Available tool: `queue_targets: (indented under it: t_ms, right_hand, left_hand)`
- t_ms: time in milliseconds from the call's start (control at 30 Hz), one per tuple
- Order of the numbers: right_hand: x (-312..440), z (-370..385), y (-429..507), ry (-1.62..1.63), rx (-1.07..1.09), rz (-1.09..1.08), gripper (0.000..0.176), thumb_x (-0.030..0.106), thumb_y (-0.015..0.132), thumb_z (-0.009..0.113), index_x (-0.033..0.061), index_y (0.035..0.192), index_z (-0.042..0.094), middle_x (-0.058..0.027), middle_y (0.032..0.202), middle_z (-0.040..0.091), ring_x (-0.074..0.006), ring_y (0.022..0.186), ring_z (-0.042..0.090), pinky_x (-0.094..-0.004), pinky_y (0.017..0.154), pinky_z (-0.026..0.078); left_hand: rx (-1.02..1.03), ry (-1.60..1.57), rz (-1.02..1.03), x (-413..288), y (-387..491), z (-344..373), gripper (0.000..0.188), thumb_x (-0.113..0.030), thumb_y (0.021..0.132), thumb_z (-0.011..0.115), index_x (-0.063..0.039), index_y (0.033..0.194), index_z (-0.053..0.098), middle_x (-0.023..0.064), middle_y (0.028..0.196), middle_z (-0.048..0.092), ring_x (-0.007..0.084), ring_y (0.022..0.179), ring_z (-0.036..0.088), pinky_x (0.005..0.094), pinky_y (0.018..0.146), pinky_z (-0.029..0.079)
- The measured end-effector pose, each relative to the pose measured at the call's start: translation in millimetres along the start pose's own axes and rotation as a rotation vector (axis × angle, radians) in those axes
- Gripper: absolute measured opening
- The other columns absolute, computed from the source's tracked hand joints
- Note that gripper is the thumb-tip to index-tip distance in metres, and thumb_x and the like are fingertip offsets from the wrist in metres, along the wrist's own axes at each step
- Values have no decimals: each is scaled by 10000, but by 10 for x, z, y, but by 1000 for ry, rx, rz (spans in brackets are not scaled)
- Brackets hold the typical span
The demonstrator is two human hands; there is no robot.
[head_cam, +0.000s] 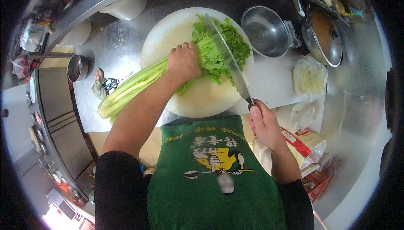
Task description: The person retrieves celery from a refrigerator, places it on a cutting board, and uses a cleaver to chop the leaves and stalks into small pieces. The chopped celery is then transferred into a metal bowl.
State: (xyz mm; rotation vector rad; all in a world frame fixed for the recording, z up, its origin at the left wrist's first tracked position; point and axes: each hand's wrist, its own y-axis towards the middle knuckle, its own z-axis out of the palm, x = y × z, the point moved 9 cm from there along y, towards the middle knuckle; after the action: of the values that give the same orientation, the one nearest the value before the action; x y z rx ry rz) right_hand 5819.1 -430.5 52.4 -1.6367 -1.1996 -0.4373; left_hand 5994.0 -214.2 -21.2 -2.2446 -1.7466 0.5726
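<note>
My left hand (184, 60) is closed over a bunch of celery (135, 84), pressing its stalks near the leaves. The pale stalk base points to the lower left, past the rim of a round cutting board (157, 37). Green leaves (238, 42) spread over the board's right side. My right hand (263, 119) grips the dark handle of a long-bladed knife (225, 51). The blade lies slantwise across or just above the leaves, its tip towards the far rim; whether it touches them I cannot tell.
Kitchen scissors (110, 85) lie left of the celery on the steel counter (116, 45). A metal bowl (266, 31), a lidded pan (325, 37) and a plastic bag of pale food (310, 75) are at the right. White tubs (126, 6) stand back left, below a shelf edge.
</note>
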Motion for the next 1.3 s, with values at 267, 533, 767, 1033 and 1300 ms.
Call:
queue_targets:
  t_ms: [267,533,767,1033,1300]
  right_hand:
    - [-54,100,182,-63,135,176,390,335,1058,425,-9,1171,569,-114,701,565,-220,624,578,-379,645,483]
    - [-16,458,1039,70,120,237,401,385,1058,419,9,1002,549,-35,648,518,-136,547,514,-320,528,437]
    - [91,240,305,-32,-69,105,418,377,1031,445,5,1165,583,-80,698,570,-175,598,551,-331,596,460]
    - [151,128,29,-156,66,206,437,397,1048,410,16,1180,578,-137,752,582,-227,641,574,-381,646,475]
    - [82,604,888,50,138,253,396,425,1071,387,57,977,496,2,581,457,-102,409,400,-279,407,356]
  left_hand:
    - [-70,-64,23,52,-2,46,593,-249,700,761,9,1168,506,177,1165,602,323,1127,599,413,989,488]
    - [-84,-64,66,35,-17,9,606,-268,688,786,15,1147,507,177,1146,603,319,1096,609,413,966,500]
    - [-111,-49,72,36,4,23,627,-282,709,778,24,1183,506,181,1171,594,328,1111,605,411,975,496]
    - [-104,-41,63,22,4,19,628,-268,705,781,20,1189,502,175,1186,590,314,1128,595,409,984,491]
    - [-105,-70,54,35,-74,57,624,-253,693,779,19,1181,502,173,1173,588,320,1128,585,407,996,482]
